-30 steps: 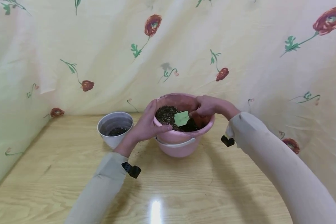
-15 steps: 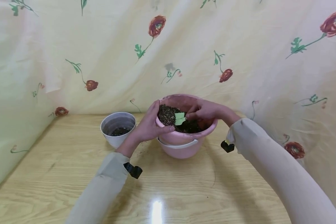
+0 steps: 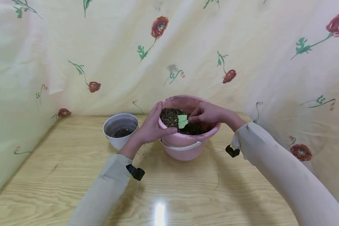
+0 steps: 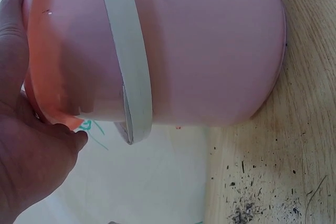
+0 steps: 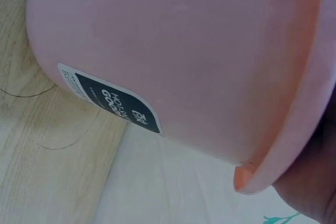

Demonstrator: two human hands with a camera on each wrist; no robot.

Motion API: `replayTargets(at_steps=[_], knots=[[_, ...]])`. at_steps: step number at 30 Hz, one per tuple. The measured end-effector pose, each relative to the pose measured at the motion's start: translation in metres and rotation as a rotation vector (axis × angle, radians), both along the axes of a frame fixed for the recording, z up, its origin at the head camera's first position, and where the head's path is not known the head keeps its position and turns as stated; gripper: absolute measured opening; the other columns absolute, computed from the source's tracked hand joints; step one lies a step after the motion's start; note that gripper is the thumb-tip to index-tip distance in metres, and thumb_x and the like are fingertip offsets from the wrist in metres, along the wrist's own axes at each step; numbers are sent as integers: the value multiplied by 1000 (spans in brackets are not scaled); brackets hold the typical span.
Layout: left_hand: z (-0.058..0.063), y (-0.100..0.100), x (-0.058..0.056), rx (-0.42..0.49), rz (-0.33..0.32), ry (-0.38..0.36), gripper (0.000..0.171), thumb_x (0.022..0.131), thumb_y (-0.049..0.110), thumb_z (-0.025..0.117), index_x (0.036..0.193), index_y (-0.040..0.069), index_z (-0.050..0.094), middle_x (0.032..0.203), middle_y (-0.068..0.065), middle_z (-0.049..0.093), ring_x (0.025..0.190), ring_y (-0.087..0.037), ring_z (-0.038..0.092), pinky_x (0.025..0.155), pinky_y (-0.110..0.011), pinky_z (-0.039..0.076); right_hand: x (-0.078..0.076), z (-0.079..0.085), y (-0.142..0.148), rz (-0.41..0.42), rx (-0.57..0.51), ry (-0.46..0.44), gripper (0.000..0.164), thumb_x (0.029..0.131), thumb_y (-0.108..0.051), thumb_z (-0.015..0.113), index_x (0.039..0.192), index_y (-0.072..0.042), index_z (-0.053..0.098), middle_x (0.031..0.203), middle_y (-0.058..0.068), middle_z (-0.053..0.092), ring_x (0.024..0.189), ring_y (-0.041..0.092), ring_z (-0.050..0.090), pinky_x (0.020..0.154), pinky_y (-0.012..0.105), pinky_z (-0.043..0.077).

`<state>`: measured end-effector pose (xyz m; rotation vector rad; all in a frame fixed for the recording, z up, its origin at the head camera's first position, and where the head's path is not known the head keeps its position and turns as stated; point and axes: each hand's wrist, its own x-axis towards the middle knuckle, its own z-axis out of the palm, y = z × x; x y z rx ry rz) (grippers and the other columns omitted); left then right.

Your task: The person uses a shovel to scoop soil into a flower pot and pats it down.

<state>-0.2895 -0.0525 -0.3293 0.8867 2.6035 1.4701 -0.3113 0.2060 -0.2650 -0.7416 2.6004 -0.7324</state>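
A pink bucket [image 3: 183, 154] with a pale handle [image 3: 185, 147] stands on the table, partly filled with dark soil [image 3: 169, 118]. My left hand [image 3: 148, 128] grips its left rim, the thumb lying along the front. In the left wrist view that hand [image 4: 34, 156] is at the rim beside the bucket wall [image 4: 210, 51]. Inside the bucket, my right hand [image 3: 207, 113] holds a small green trowel [image 3: 182, 121], its blade at the soil and its handle hidden by the fingers. The right wrist view shows mostly bucket wall [image 5: 173, 51], with part of the right hand [image 5: 310, 187] beyond the rim.
A whitish plant pot [image 3: 117, 142] with a little soil [image 3: 122, 133] stands left of the bucket, behind my left forearm. Soil crumbs [image 4: 244, 211] lie on the wooden table [image 3: 186, 191]. Flowered cloth [image 3: 115, 62] hangs behind and at both sides.
The right hand has lowered and moved slightly left within the bucket, and the trowel blade has turned and sits against the soil. The left hand keeps its grip; the view has shifted slightly.
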Motion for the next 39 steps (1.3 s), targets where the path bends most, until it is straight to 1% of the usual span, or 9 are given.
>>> replayTargets(at_steps=[3, 7, 12, 17, 22, 27, 29, 35, 39], knots=[[1, 1, 0, 5, 2, 3, 122, 75, 51, 79, 155, 21, -8, 161, 3, -6, 146, -17, 1, 117, -39, 13, 4, 6, 2, 11, -1, 30, 26, 96, -20, 59, 99, 1, 74, 102, 11, 68, 71, 19, 62, 69, 26, 51], [0, 2, -1, -3, 6, 10, 121, 76, 49, 79, 155, 19, -8, 161, 2, -7, 147, -17, 0, 117, -39, 13, 10, 13, 6, -17, -11, 48, 25, 96, -21, 60, 100, 0, 74, 100, 8, 69, 81, 14, 60, 78, 28, 49], [-1, 2, -1, -1, 8, 3, 121, 75, 50, 79, 155, 21, -8, 161, 3, -7, 147, -20, 1, 117, -43, 13, 17, 18, 15, -51, -35, 72, 22, 95, -21, 62, 95, -4, 76, 84, 4, 68, 76, 11, 56, 74, 27, 48], [-2, 1, -1, -6, 6, 6, 120, 76, 51, 78, 155, 23, -8, 161, 4, -6, 147, -20, 2, 117, -45, 13, 23, 20, 22, -63, -88, 44, 21, 95, -19, 61, 89, -5, 75, 64, 0, 55, 61, 11, 47, 64, 27, 44], [-1, 1, 0, 14, -9, -3, 118, 77, 51, 77, 154, 25, -8, 160, 7, -6, 147, -18, 1, 116, -47, 14, 25, 18, 26, -75, -136, 28, 25, 96, -21, 60, 83, -4, 72, 60, 3, 49, 57, 12, 45, 62, 28, 43], [23, 2, 21, 26, -37, -10, 111, 83, 31, 77, 154, 10, -7, 161, -5, -4, 147, -23, 0, 117, -49, 11, 27, 13, 31, -70, -198, 23, 29, 97, -23, 59, 77, -4, 67, 57, 5, 46, 54, 14, 44, 57, 29, 43], [31, 3, 29, 33, -46, -13, 108, 84, 23, 76, 153, 4, -6, 161, -11, -3, 147, -26, 1, 117, -48, 11, 27, 11, 33, -72, -230, 23, 28, 98, -22, 58, 79, -3, 67, 57, 5, 47, 53, 14, 45, 56, 30, 43], [28, 3, 26, 82, -86, -12, 110, 84, 21, 77, 152, 2, -7, 160, -16, 7, 146, -26, 15, 117, -38, 15, 31, 5, 38, -122, -331, 41, 28, 98, -18, 57, 109, 5, 70, 60, 6, 51, 54, 12, 45, 55, 28, 43], [25, 2, 23, 110, -115, -2, 111, 84, 19, 77, 152, 0, -8, 159, -17, 12, 146, -28, 16, 117, -37, 15, 33, 3, 39, -136, -366, 55, 28, 98, -18, 58, 109, 5, 70, 58, 3, 49, 53, 12, 43, 54, 28, 42]])
